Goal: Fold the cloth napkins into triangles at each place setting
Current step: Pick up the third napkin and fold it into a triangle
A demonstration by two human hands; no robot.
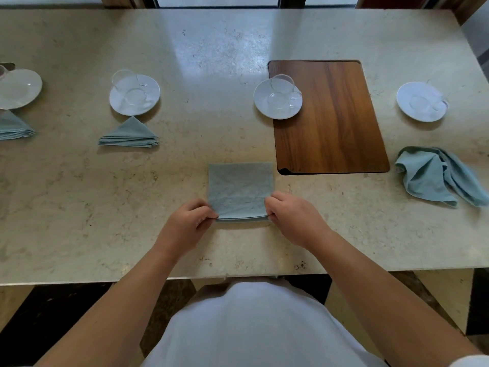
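Between the two hands lies a pale blue-green cloth napkin (240,190), folded into a square and flat on the beige stone tabletop (79,202). The left hand (189,221) pinches its near left corner between curled fingers and thumb, and the right hand (292,218) pinches the near right corner the same way. Beyond the right hand a wooden placemat (336,128) sits on the tabletop, with a white saucer (277,109) holding a glass cup (282,91) overlapping its left edge. Far to the right of the right hand lies a crumpled napkin (434,176). Beyond and left of the left hand, a triangle-folded napkin (129,133) rests in front of another saucer (135,95).
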